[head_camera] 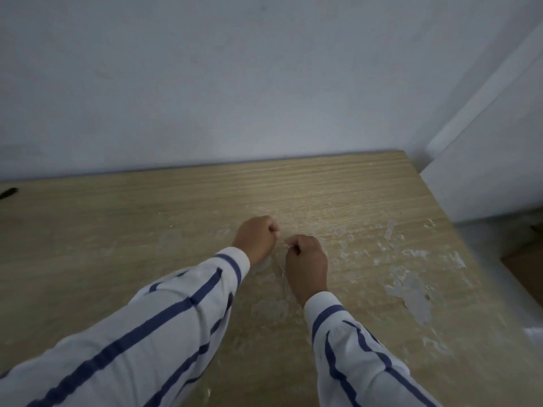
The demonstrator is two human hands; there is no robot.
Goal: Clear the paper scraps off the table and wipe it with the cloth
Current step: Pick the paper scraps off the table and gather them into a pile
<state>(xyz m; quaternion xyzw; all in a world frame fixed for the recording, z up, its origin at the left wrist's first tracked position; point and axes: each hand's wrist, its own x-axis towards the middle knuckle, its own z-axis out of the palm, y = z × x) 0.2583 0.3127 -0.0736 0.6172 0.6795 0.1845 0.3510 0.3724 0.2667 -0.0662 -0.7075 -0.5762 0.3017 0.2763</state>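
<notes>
Centre frame, we see both hands low over the wood-grain desk [147, 230], close together w/ knuckles up. Left hand [256, 237] curled into a closed grip; can't tell what's inside. Right hand [305, 264] pinches a tiny pale paper scrap [287, 246] btwn thumb & forefinger, just beside the left. Whitish stuck-on paper scraps [411, 292] patch the desk at right. Cloth not visible.

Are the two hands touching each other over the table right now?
Apart. The head view shows a narrow strip of table between the left hand and the right hand; a thin pale scrap sits in that gap.
</notes>
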